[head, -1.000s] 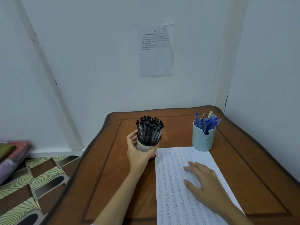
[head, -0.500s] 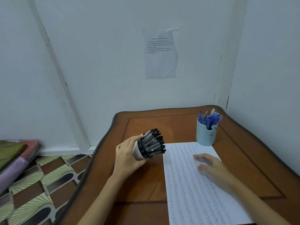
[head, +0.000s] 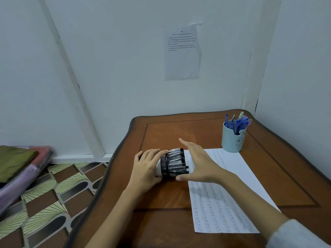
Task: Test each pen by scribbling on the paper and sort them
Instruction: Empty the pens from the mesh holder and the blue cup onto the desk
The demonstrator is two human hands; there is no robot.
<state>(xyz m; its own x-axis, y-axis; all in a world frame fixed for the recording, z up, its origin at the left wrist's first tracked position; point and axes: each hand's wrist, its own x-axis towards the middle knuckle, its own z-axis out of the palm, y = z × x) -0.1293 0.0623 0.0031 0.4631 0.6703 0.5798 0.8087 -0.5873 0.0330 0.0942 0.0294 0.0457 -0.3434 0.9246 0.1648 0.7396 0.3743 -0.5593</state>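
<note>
Brown worktop (head: 161, 221) fills the lower frame, lined paper (head: 215, 212) right of centre. Mid-frame, my left hand (head: 148, 167) curls its fingers round a mesh cup (head: 163, 165) tipped sideways, black pens (head: 176, 161) pointing right; my right hand (head: 197, 161), fingers spread, is at their ends. Upper right stands a blue cup (head: 232, 142) of blue pens (head: 237, 122).

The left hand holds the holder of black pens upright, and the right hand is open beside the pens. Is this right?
Not upright: the head view shows the holder tipped on its side. The left hand does hold it, and the right hand is open beside the black pens.
</note>
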